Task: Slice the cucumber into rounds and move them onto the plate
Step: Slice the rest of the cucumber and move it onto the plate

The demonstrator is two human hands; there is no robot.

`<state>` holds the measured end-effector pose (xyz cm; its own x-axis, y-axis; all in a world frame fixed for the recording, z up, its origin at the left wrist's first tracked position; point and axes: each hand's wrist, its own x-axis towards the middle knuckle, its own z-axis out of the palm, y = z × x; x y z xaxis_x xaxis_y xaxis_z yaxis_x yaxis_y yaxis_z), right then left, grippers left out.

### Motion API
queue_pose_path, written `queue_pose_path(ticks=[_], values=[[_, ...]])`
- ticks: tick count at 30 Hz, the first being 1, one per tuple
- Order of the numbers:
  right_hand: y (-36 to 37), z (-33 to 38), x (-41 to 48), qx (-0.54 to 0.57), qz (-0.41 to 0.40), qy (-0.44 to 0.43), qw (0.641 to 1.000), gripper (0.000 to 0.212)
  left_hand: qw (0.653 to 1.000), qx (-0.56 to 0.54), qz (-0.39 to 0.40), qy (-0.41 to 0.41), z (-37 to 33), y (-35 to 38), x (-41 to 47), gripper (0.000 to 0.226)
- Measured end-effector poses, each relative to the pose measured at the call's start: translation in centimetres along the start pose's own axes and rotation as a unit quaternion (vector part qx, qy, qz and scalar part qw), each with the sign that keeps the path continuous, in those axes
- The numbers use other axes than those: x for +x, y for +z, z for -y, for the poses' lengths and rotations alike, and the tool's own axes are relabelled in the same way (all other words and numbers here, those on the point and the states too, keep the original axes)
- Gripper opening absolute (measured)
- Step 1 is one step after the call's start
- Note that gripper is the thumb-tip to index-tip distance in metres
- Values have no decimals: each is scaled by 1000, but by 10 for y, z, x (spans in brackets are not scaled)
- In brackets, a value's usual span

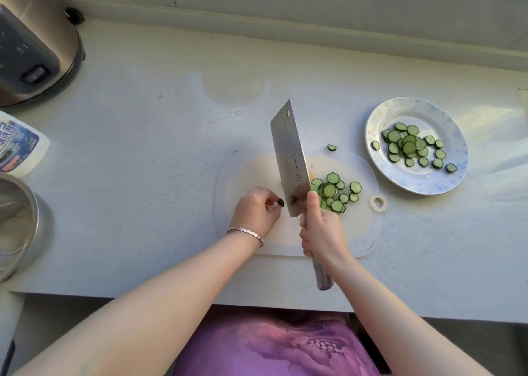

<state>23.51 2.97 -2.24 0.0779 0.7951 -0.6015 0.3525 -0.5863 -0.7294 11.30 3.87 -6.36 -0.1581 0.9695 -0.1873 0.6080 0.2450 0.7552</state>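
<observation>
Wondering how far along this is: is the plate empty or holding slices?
Holding slices: the plate carries a pile of cucumber rounds.

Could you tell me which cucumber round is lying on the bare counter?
The lone cucumber round beyond the cutting board, between cleaver and plate; the others lie on the board or the plate.

A small dark green cucumber end point(281, 202) sits on the white cutting board point(357, 232), pinched at the fingertips of the left hand point(257, 211); it looks like only a stub. Just right of the cleaver blade point(290, 158), a loose pile of thin rounds point(335, 191) lies flat and overlapping on the board. One round point(331, 148) lies apart on the counter. The pale blue-speckled plate point(380, 118), to the right of the board, holds a heap of rounds point(411, 147)
</observation>
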Motion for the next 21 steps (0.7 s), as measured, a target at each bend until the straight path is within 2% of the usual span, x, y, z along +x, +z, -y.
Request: queue_pose_path(ticks=[3, 5, 8, 12, 14, 17, 19, 20, 21], values=[[-26, 1, -7, -8, 12, -14, 1000, 54, 996, -9, 57, -67, -9, 0, 5, 14], [-47, 0, -12, -83, -2, -62, 995, 59, 993, 14, 82, -81, -16, 0, 6, 16], [-76, 5, -17, -222, -42, -127, 966, 69, 990, 43, 94, -95, -22, 0, 9, 15], [-105, 10, -15, -304, -72, -148, 938, 55, 990, 76, 94, -78, -33, 2, 16, 14], [-118, 6, -11, -320, -86, -154, 931, 56, 990, 118, 58, -61, -44, 1, 19, 17], [-136, 6, -7, -347, -120, -152, 918, 57, 988, 91, -123, -10, -62, -9, 23, 18], [-151, 8, -3, -372, -136, -156, 905, 60, 966, 51, -232, 107, -78, -13, 29, 18], [-159, 9, 0, -387, -139, -162, 897, 61, 953, 45, -244, 171, -87, -13, 32, 19], [-170, 11, 4, -401, -142, -171, 889, 60, 947, 49, -219, 231, -102, -9, 38, 22]])
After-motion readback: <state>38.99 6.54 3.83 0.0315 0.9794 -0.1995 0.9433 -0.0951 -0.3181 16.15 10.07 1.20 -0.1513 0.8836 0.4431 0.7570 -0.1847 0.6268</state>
